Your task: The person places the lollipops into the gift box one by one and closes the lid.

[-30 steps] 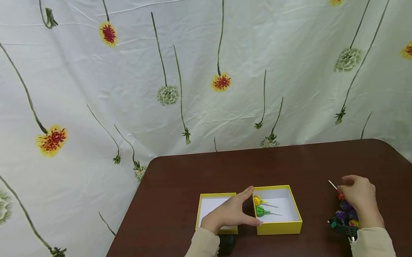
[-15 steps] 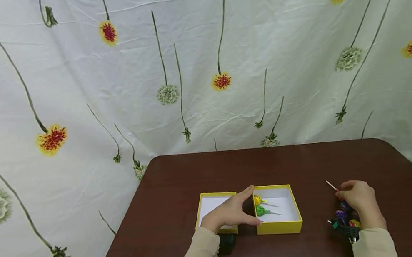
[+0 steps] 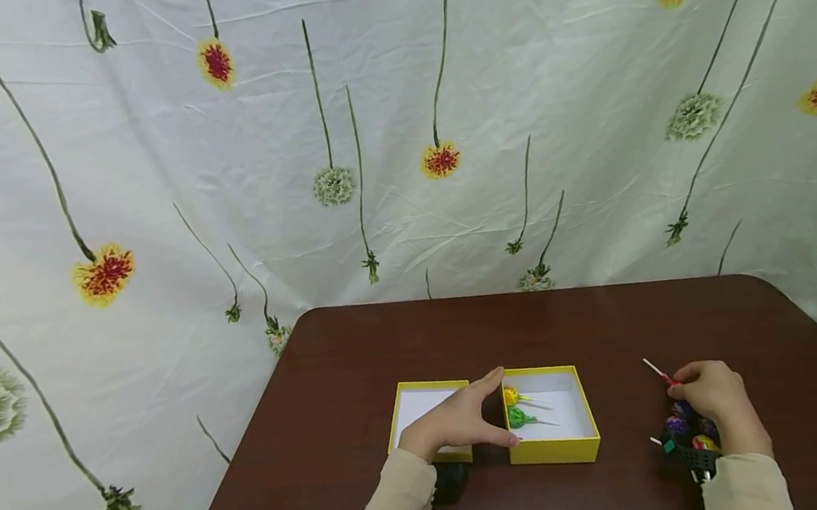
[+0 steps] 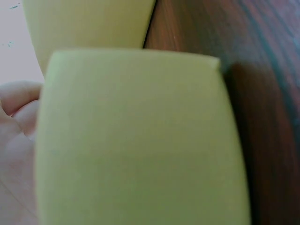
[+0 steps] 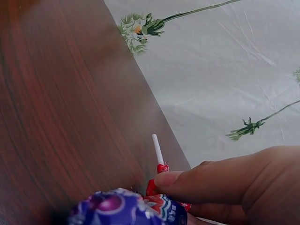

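Note:
My left hand (image 3: 452, 421) spans the left end of a yellow open box (image 3: 555, 452), thumb at its front corner and fingertips at its back corner. Inside the box lie a yellow lollipop (image 3: 511, 396) and a green lollipop (image 3: 519, 417), sticks pointing right. My right hand (image 3: 715, 397) pinches a red-wrapped lollipop (image 5: 151, 187) just below its white stick (image 5: 157, 149); its head is mostly hidden. Under that hand, several lollipops, including a purple one (image 3: 676, 425), sit in a dark perforated basket (image 3: 699, 458), partly covered by the hand.
A second yellow-edged box part with a white inside (image 3: 417, 408) lies left of the box, partly behind my left hand. A black object (image 3: 449, 483) is by the left wrist. The brown table (image 3: 535, 325) ends at a flower-printed cloth (image 3: 395, 123).
My right hand has shifted slightly, and the stick of the red lollipop has moved a little to the left. The left hand and the box stay where they were.

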Tool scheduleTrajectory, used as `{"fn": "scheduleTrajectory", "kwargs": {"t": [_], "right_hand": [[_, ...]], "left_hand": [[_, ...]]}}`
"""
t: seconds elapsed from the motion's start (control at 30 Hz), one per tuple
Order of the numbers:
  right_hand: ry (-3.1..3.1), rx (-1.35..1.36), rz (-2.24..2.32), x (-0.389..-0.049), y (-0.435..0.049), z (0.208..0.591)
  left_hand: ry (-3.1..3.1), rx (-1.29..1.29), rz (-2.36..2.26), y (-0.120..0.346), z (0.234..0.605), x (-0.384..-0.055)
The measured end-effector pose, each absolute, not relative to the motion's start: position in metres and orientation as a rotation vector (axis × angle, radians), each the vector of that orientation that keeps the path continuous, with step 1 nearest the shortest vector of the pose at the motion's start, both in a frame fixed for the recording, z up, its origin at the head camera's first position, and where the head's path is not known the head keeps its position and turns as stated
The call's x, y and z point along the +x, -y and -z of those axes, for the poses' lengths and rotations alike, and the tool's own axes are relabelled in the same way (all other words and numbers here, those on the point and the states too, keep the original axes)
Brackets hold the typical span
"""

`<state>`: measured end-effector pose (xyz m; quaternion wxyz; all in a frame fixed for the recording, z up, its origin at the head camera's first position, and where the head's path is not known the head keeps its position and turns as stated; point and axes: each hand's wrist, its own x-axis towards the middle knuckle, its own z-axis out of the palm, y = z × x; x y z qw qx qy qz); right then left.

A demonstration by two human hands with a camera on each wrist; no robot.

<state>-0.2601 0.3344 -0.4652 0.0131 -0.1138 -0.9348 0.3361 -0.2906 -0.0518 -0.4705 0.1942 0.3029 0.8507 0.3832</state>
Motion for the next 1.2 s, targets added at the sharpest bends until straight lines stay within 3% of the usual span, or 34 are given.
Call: {"fn": "scheduleTrajectory", "kwargs": {"t": [0.77,1.2], "right_hand": [[2.733,-0.310,-1.049,-0.255,-0.323,0.438],[2.631,-0.124,-0.929,-0.251,-0.307,0.421]], "left_hand": [[-2.392,0.826,-1.071,0.053,0.470,-0.291],[-2.395,0.837,-1.068,0.052,0.469,-0.290]]}}
